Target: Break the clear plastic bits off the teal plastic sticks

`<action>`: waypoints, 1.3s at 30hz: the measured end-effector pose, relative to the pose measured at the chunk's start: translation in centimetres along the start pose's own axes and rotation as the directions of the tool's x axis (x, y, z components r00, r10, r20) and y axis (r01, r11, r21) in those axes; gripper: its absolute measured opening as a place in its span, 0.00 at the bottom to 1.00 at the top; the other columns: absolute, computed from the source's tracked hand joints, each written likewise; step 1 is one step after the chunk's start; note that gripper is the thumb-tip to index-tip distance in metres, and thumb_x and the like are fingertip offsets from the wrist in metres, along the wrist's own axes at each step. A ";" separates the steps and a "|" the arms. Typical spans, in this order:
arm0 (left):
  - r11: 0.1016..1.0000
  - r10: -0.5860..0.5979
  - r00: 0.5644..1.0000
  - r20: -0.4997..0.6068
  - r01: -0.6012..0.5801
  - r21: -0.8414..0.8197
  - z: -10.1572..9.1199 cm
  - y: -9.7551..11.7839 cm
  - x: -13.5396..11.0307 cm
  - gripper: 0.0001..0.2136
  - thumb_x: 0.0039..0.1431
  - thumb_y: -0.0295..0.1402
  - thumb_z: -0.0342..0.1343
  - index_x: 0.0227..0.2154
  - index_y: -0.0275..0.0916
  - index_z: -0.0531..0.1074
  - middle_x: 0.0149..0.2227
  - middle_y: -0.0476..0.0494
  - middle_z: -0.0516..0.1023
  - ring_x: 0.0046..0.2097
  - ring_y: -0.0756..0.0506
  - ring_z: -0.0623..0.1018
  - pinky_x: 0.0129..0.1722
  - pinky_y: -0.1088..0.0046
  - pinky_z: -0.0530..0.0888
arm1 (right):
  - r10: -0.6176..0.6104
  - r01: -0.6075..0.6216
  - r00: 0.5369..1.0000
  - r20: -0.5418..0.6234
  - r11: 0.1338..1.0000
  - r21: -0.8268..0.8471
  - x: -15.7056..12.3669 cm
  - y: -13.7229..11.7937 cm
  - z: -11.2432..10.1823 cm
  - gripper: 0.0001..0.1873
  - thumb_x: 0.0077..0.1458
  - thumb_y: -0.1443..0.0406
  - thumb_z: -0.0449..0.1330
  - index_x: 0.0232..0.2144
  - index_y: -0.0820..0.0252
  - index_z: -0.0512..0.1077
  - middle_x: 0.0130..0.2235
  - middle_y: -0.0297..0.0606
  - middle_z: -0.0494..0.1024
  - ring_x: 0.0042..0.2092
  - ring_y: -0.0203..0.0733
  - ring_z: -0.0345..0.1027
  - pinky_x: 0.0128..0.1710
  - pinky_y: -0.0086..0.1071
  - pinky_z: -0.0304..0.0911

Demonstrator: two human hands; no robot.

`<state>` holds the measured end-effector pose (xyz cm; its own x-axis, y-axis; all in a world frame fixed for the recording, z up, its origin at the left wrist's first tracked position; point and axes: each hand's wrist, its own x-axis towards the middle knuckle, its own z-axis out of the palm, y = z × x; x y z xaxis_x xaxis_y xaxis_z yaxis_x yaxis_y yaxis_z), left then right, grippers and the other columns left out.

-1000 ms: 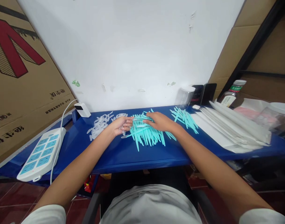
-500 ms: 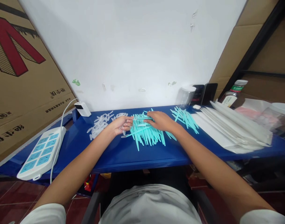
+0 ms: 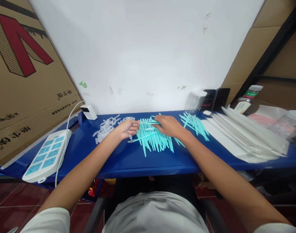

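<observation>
Over the middle of the blue table, my left hand (image 3: 129, 129) is closed in a pinch at the left end of a thin teal plastic stick (image 3: 149, 123). I cannot make out whether a small clear cover is also in those fingers. From the right, my right hand (image 3: 170, 125) has its fingers closed on the other end of the stick. Under both hands lies a loose pile of teal sticks (image 3: 155, 142). One stick with a clear end pokes out of the pile's left side. Left of my left hand are scattered translucent covers (image 3: 105, 128). A smaller heap of teal sticks (image 3: 195, 125) lies beyond my right hand.
A white power strip (image 3: 49, 153) and a white charger-like box (image 3: 89, 112) with a cable sit at left. To the right are stacked white envelopes (image 3: 254, 136), a clear jar (image 3: 195, 101), dark phones (image 3: 220, 99) and a bottle (image 3: 246, 100). A white wall (image 3: 148, 58) stands behind the table (image 3: 148, 166).
The whole view has shifted slightly, so things sit a little further right. My hands stay over the pile with the stick between them, almost unmoved.
</observation>
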<state>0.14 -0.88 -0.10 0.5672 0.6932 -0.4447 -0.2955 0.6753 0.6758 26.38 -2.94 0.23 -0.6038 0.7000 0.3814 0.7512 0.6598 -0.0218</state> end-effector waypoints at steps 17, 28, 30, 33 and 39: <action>0.973 0.160 0.986 -0.053 -0.148 0.178 1.8 -1.3 -0.4 0.12 0.68 0.25 0.51 0.27 0.39 0.59 0.20 0.58 0.56 0.14 0.57 0.55 0.08 0.85 0.51 | -0.038 0.045 0.998 0.053 0.988 -0.147 0.2 -1.8 0.2 0.11 0.71 0.62 0.50 0.46 0.59 0.70 0.45 0.45 0.79 0.34 0.43 0.67 0.28 0.38 0.36; 0.908 0.354 0.932 -0.076 -0.323 0.268 2.9 -2.4 -0.6 0.13 0.59 0.28 0.64 0.43 0.40 0.66 0.23 0.59 0.60 0.15 0.58 0.57 0.11 0.85 0.50 | -0.035 0.023 0.998 -0.054 0.978 -0.209 0.2 -2.4 0.8 0.10 0.62 0.71 0.54 0.43 0.59 0.72 0.41 0.39 0.78 0.33 0.40 0.65 0.28 0.37 0.35; 0.901 0.368 0.926 -0.085 -0.332 0.280 3.1 -2.5 -0.7 0.14 0.60 0.28 0.64 0.46 0.40 0.67 0.23 0.59 0.60 0.15 0.57 0.57 0.11 0.85 0.50 | -0.039 0.028 0.998 -0.054 0.980 -0.198 0.2 -2.3 1.0 0.09 0.63 0.71 0.54 0.43 0.58 0.72 0.41 0.40 0.78 0.33 0.40 0.64 0.29 0.37 0.36; 0.894 0.381 0.922 -0.063 -0.350 0.282 3.3 -2.6 -0.9 0.15 0.60 0.29 0.64 0.47 0.41 0.67 0.23 0.59 0.60 0.15 0.57 0.57 0.12 0.85 0.50 | -0.032 0.020 0.997 -0.074 0.989 -0.147 0.2 -2.2 1.1 0.08 0.65 0.69 0.54 0.43 0.58 0.72 0.41 0.41 0.77 0.33 0.41 0.64 0.29 0.36 0.37; 0.858 0.456 0.890 -0.032 -0.430 0.281 3.0 -1.5 -1.4 0.14 0.62 0.40 0.64 0.42 0.37 0.69 0.20 0.58 0.60 0.15 0.57 0.55 0.11 0.84 0.50 | 0.067 -0.036 0.989 -0.132 0.974 0.225 0.7 -1.3 1.5 0.18 0.71 0.52 0.51 0.36 0.59 0.67 0.32 0.39 0.73 0.31 0.42 0.63 0.31 0.33 0.45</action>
<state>2.08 -3.63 1.31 0.3456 0.9323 -0.1063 -0.2816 0.2111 0.9360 24.62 -2.92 -0.85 -0.5115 0.7004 0.4978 0.6929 0.6788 -0.2432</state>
